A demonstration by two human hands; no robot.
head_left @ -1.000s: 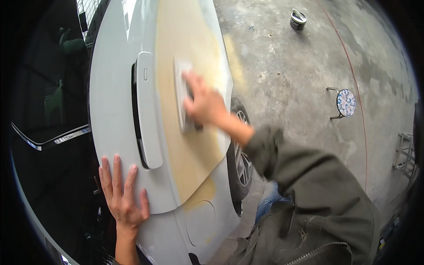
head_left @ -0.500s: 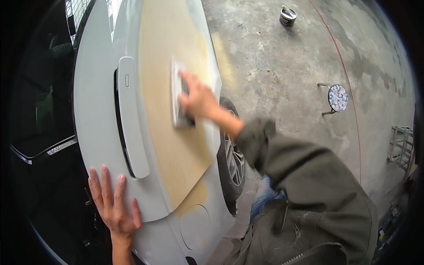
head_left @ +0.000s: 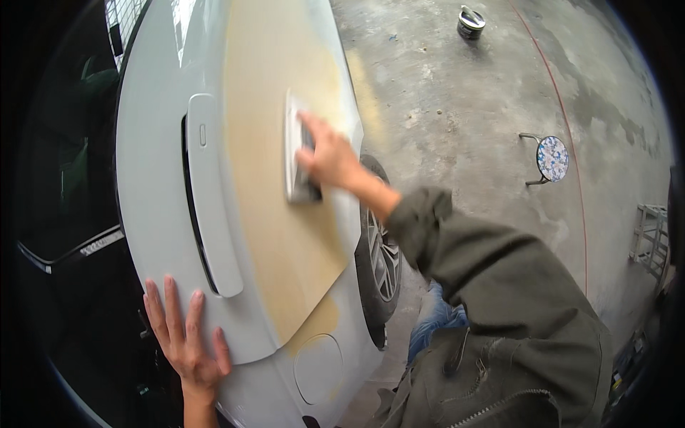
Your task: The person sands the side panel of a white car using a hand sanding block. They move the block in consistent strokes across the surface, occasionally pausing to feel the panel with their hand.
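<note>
In my right hand point(head_left: 328, 153) is a long sanding block point(head_left: 292, 167), white along its edge and dark on top. My fingers wrap over it, a little blurred, and it lies against the tan filler patch point(head_left: 267, 235) on the light grey car door point(head_left: 160, 178). Left of the patch runs the door handle point(head_left: 210, 192), with a dark gap along its side. Lower down, my left hand point(head_left: 189, 346) rests on the door panel near its edge, fingers spread and holding nothing.
Below the door edge is a round fuel flap point(head_left: 319, 367). The wheel point(head_left: 382, 257) sits just right of the body. On the concrete floor stand a lidded can point(head_left: 471, 23), a round patterned stool point(head_left: 552, 159) and a metal step frame point(head_left: 651, 239). A red hose point(head_left: 564, 107) crosses the floor.
My right hand and the sanding block have shifted slightly right on the filler patch. My left hand stays on the panel. The view has moved a little.
</note>
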